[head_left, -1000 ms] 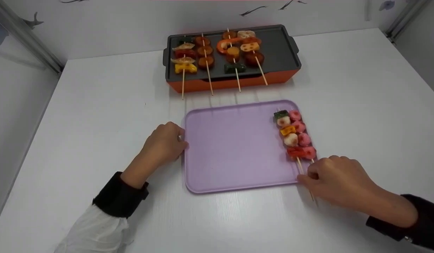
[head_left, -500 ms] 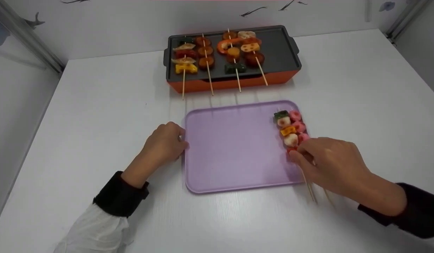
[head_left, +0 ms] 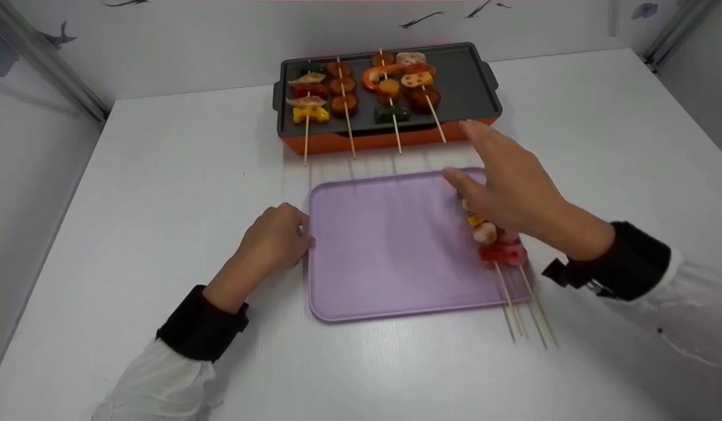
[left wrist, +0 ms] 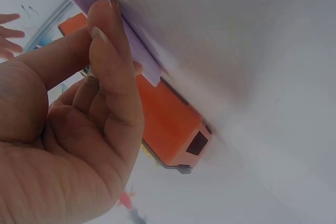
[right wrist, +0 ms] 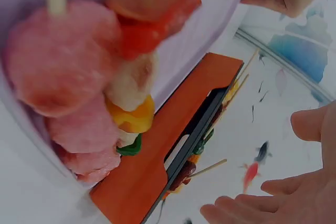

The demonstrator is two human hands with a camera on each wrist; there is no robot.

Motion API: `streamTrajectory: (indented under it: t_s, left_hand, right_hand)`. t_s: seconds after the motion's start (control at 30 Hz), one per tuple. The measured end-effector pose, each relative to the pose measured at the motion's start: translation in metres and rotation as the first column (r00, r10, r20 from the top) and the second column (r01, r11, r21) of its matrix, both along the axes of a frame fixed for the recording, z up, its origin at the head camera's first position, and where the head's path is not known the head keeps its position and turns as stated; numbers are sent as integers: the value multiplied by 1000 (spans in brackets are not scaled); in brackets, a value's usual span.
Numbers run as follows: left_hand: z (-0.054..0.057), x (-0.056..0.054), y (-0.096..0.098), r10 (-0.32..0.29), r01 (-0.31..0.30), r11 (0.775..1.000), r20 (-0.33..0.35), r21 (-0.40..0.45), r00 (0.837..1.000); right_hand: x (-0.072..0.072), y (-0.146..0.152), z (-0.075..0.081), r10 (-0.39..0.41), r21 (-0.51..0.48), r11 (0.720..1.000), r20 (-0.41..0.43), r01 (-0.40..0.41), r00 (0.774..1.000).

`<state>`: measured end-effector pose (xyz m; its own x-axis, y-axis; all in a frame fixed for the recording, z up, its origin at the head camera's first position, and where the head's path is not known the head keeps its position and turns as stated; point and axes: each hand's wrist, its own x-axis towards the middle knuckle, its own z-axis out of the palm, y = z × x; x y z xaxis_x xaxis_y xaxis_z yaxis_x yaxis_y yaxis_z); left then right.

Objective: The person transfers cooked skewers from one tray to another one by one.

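Note:
A lilac tray [head_left: 390, 251] lies on the table. My left hand [head_left: 273, 237] pinches its left rim between thumb and fingers, as the left wrist view shows with the tray edge [left wrist: 144, 61] at the fingertips. Two skewers lie along the tray's right side: a mixed one [head_left: 485, 233] with red, white, yellow and green pieces, and one of pink balls [right wrist: 63, 56]. Their sticks jut past the front rim. My right hand [head_left: 507, 181] hangs over the tray's back right corner, fingers spread and holding nothing, hiding the skewers' far ends.
Behind the tray stands an orange grill [head_left: 390, 140] with a black plate [head_left: 460, 88]. Several skewers, such as a sausage-slice one [head_left: 343, 105], lie on it, sticks overhanging the front. A white wall [head_left: 220, 41] rises behind.
My right hand has left the two skewers at the tray's right side and moved up and away towards the grill, its fingers spreading. The left hand has stayed at the rim.

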<state>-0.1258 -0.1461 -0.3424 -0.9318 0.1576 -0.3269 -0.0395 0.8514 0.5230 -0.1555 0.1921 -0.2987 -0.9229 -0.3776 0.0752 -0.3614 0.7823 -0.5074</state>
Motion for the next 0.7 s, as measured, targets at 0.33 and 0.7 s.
streamTrajectory:
  t_s: [0.33, 0.7]
  left_hand:
    - [-1, 0, 1, 11, -11, 1000, 2, 5, 1000]
    - [-1, 0, 0, 6, -6, 1000, 4, -19, 1000]
  right_hand:
    - [-68, -11, 12, -9, -498, 810, 517, 309, 856]
    - [-90, -14, 4, 107, -659, 547, 666, 516, 738]
